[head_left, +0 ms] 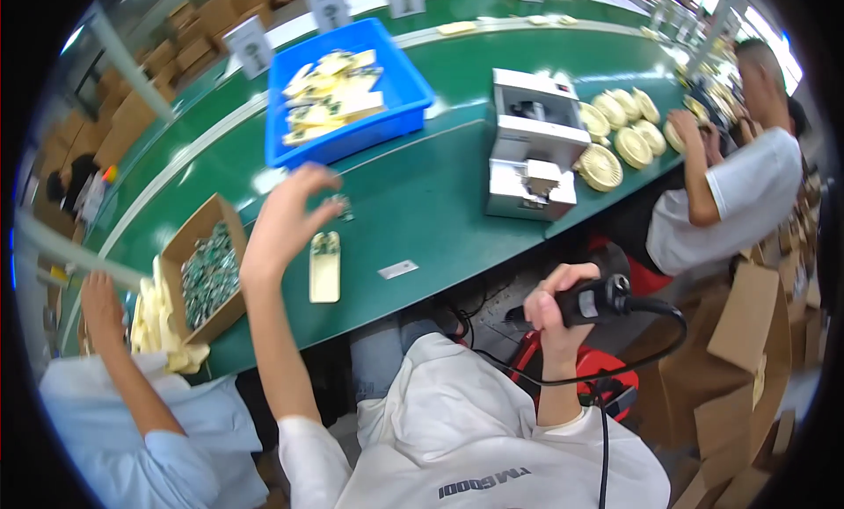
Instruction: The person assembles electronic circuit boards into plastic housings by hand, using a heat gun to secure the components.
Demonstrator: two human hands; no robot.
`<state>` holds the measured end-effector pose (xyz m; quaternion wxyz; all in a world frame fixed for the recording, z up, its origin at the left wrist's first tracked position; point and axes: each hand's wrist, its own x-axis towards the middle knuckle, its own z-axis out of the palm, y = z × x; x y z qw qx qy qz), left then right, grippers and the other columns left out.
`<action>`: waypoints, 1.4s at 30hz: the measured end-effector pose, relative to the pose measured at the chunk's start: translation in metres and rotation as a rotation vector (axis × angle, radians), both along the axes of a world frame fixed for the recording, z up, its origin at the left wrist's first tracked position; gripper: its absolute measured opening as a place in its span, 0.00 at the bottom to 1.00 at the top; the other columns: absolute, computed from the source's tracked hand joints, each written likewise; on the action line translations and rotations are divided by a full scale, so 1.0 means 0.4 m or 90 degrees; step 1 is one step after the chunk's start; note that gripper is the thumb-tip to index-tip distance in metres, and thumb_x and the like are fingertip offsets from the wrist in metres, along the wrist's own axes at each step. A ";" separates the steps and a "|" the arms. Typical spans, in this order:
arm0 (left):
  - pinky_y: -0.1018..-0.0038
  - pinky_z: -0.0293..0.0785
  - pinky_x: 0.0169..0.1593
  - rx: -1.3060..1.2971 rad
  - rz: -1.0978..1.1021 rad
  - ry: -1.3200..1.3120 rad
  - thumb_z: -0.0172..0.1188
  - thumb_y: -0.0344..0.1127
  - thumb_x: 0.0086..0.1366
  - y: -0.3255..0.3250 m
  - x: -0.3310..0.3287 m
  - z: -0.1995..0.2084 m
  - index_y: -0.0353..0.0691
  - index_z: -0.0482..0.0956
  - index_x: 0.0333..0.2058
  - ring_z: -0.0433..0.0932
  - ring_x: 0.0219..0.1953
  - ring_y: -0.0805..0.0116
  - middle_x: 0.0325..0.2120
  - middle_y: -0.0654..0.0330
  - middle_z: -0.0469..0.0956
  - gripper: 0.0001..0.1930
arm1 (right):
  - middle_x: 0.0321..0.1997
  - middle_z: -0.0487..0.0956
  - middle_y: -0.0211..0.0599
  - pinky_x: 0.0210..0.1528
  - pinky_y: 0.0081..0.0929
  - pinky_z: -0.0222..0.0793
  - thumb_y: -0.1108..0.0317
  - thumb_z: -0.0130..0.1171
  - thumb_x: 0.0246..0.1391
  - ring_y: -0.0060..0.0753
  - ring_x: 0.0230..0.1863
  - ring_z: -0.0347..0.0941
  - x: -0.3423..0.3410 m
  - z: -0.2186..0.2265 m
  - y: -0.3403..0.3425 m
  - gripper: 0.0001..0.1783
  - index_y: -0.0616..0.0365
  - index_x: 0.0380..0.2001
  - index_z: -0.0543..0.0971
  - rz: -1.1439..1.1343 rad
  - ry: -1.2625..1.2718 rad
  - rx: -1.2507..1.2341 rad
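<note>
My left hand is raised over the green worktable, fingers curled apart, holding nothing, just left of a small green circuit board. Right below it lies a cream plastic plate with another small board at its top end. My right hand is below the table's front edge, shut on a black electric screwdriver whose black cable loops down past my white shirt.
A blue bin of cream parts stands at the back. A white machine sits at right with round cream discs beside it. A cardboard box of green boards is at left. Persons work on both sides.
</note>
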<state>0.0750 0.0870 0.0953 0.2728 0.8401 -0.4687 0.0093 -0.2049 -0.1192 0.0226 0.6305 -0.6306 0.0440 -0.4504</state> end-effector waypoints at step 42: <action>0.69 0.68 0.45 -0.204 0.038 0.125 0.70 0.34 0.49 -0.171 -0.262 -0.250 0.43 0.84 0.41 0.72 0.41 0.64 0.37 0.63 0.78 0.17 | 0.22 0.70 0.32 0.20 0.23 0.62 0.79 0.60 0.53 0.19 0.13 0.62 0.279 0.269 -0.204 0.10 0.59 0.35 0.69 0.012 -0.150 -0.140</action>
